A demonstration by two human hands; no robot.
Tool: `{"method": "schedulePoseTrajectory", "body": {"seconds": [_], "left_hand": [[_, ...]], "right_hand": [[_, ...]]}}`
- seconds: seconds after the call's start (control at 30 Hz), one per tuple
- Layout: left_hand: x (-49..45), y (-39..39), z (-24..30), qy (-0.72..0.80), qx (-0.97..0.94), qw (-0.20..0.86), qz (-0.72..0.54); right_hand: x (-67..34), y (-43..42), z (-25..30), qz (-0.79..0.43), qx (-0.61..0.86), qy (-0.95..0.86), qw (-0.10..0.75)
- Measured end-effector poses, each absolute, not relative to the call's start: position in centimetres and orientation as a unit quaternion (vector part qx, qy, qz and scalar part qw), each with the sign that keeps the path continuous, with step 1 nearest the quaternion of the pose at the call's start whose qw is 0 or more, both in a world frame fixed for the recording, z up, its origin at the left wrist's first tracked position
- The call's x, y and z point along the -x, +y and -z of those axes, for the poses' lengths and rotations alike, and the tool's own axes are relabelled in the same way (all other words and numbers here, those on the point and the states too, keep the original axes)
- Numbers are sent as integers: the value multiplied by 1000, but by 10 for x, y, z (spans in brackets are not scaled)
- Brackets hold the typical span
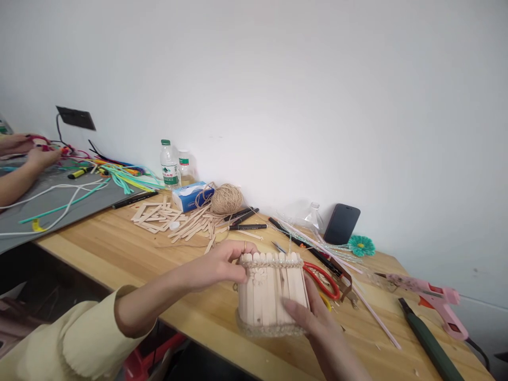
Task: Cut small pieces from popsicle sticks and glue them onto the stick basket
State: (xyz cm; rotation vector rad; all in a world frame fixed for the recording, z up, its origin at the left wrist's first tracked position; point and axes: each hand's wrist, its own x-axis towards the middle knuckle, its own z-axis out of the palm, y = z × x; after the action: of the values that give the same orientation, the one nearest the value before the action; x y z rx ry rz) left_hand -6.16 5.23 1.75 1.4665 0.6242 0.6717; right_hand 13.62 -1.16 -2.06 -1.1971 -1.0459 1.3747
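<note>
A small fence-like holder of wooden craft sticks (270, 293), trimmed with twine at top and bottom, stands near the table's front edge. My left hand (216, 264) grips its upper left rim, fingers closed on the stick tops. My right hand (313, 312) presses against its lower right side, fingers wrapped round it from behind.
Loose craft sticks (178, 219), a twine ball (226, 198), markers, red scissors (323, 280), a phone (341, 224), a pink glue gun (432, 301) and water bottles (170, 164) lie on the wooden table (119, 248). Another person's hands (27, 153) work at far left among coloured strips.
</note>
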Motion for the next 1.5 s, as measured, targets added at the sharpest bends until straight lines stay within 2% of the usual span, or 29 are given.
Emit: {"method": "schedulePoseTrajectory", "body": {"seconds": [0.93,1.5], "left_hand": [[63,54,-16,253,-654,657,-279],[65,52,-20,244,-654,669,-257]], "right_hand": [[-130,-16,10,-551,505,-438,499],[-134,-15,15,-590,486,-422,488]]}}
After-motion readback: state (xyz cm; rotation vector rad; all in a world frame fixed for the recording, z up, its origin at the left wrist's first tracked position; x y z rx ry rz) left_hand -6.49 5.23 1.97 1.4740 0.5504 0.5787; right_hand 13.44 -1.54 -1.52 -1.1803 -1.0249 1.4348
